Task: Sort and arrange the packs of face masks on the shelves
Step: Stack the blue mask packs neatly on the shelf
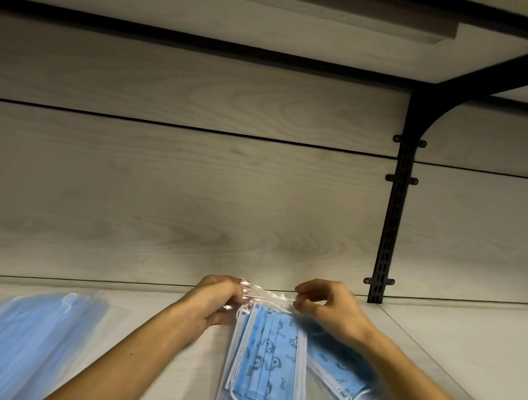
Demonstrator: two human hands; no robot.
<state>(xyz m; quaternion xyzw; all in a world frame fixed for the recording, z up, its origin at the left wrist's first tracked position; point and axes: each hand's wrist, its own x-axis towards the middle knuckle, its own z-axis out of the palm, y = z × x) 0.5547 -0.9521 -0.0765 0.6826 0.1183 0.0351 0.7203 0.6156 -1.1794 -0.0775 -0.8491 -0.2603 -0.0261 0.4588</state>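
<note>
Pinching the clear top edge of the printed mask pack (268,360), the left hand (215,305) and right hand (329,311) each grip one upper corner — fingers curled on the plastic film. This pack lies on the shelf (456,343), overlapping a second printed pack (339,367) just beside it to the right. Plain blue mask packs (19,343) rest at far left — blurred.

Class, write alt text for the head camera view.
Two hands, left hand and right hand, pinch the clear top edge of a patterned mask pack on a pale shelf. A second patterned pack lies right; plain blue packs left.
</note>
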